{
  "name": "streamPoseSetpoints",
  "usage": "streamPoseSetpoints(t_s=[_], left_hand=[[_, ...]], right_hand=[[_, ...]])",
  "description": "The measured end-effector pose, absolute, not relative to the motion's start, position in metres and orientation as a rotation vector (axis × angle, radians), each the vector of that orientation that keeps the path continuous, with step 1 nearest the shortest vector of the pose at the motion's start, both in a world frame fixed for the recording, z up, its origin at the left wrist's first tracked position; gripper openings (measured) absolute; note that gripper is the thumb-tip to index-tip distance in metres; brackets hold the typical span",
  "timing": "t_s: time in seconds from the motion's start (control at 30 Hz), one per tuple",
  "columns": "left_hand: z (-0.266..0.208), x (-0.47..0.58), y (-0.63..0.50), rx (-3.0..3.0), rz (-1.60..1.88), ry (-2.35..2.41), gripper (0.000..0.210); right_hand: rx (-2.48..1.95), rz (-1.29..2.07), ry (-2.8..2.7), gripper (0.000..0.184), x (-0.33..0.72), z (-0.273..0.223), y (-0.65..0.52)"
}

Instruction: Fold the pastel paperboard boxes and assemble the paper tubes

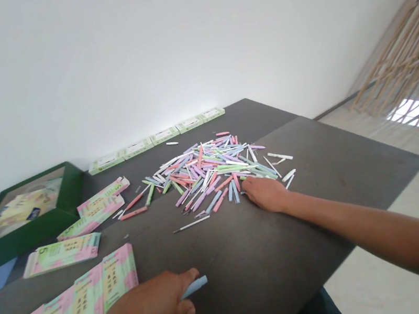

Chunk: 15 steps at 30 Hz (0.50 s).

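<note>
My left hand [164, 302] is closed round a light blue pen barrel [195, 286], whose end juts out past the thumb and fingers. It is over the front of the dark table, beside a row of printed pen boxes [81, 297]. My right hand [265, 193] rests at the near right edge of a loose pile of pen parts [211, 164] in pink, blue, green, purple and white. Its fingers are curled down at the pile, and what they grip is hidden. A thin white refill [193, 224] lies apart in front of the pile.
Several pale green boxes [166, 134] line the wall at the back. At the left stands a dark green tray [64, 188] with a yellow packet [22, 207] in it. More printed cartons [65, 253] lie near it. The table [352, 155] ends at the right above a pale floor.
</note>
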<state>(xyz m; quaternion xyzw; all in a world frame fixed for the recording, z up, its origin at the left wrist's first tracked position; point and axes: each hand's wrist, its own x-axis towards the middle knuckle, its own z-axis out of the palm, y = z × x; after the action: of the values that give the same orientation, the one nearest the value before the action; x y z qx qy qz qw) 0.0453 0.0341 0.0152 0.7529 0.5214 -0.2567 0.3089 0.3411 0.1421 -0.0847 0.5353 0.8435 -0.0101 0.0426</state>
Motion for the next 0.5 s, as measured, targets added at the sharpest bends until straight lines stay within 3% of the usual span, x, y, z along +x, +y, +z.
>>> streamPoseSetpoints(t_s=[0.2, 0.37, 0.5], left_hand=[[0.018, 0.045, 0.033, 2.031, -0.655, 1.363, 0.051], [0.017, 0.045, 0.033, 1.996, -0.682, 1.359, 0.053], [0.019, 0.047, 0.034, 2.009, -0.701, 1.366, 0.052]], right_hand=[[1.618, -0.009, 2.586, 0.021, 0.345, -0.083, 0.141], [1.393, -0.203, 2.704, 0.019, 0.353, -0.079, 0.143], [1.233, -0.157, 2.744, 0.019, 0.351, -0.079, 0.144]])
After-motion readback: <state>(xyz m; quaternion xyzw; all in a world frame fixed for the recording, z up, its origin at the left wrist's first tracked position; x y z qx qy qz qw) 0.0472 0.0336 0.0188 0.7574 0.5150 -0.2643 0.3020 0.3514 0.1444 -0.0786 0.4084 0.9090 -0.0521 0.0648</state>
